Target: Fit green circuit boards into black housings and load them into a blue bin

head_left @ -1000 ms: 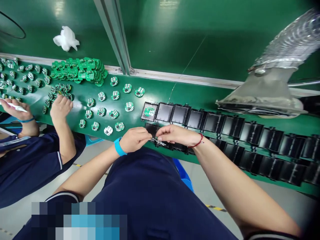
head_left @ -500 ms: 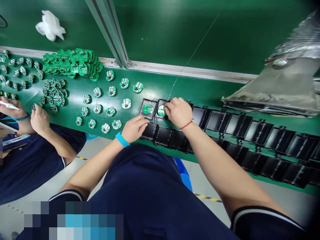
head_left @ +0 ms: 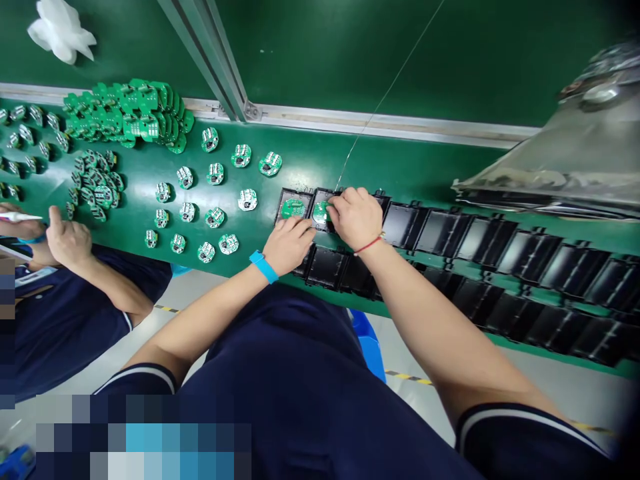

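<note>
My right hand (head_left: 357, 219) is closed, its thumb and fingertips at the right edge of a green circuit board (head_left: 320, 212). That board lies in a black plastic case (head_left: 324, 195) in the upper row. My left hand (head_left: 289, 244) lies palm down with its fingers stretched towards the gap between this case and its left neighbour, holding nothing I can see. The neighbouring case (head_left: 283, 198) has another green circuit board (head_left: 293, 207) inside, partly covered by my left fingers. A thin pale wire or thread (head_left: 360, 137) runs down to my right fingertips.
Two rows of black cases (head_left: 440, 230) extend right. Loose circuit boards (head_left: 215, 174) and a stack of green boards (head_left: 130, 113) lie left. A co-worker's hand (head_left: 69, 239) is at far left. A metal post (head_left: 213, 60) rises behind; a plastic bag (head_left: 555, 160) sits at right.
My left hand has moved right and slightly up, onto the lower edges of the cases. The board under my right fingers now lies flatter in its case. The view has shifted slightly.
</note>
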